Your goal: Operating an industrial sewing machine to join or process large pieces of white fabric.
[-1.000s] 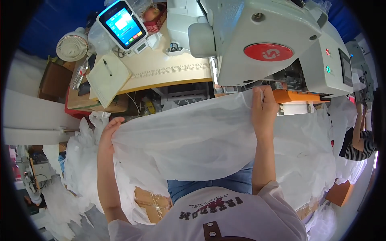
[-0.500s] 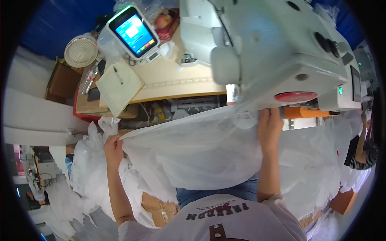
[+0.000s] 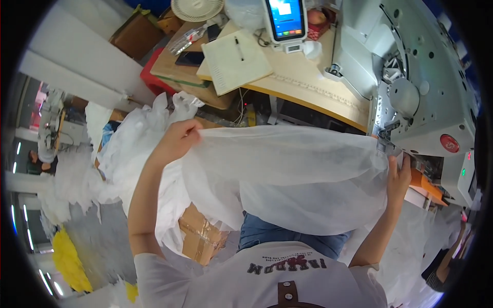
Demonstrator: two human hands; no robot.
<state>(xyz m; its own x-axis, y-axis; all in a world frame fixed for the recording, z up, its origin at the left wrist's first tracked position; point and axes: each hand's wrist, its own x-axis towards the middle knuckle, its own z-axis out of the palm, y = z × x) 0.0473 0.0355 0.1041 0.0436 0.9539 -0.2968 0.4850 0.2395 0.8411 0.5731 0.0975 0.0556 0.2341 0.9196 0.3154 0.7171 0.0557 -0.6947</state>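
Observation:
A sheet of thin white fabric stretches across in front of me, over my lap. My left hand is closed on its upper left edge and pulls it taut. On the other side, my right hand grips the fabric just below the head of a sewing machine. The fabric's upper right corner lies under the machine's presser foot area; the needle itself is too small to make out.
A wooden worktable bears a notebook with a pen, a screen device and a phone. Heaped white fabric lies at the left, above a cardboard box. Another person is at the far right.
My view has turned right, so the scene sits differently in the picture. My left hand has come up and nearer the machine's level. Both hands keep hold of the fabric.

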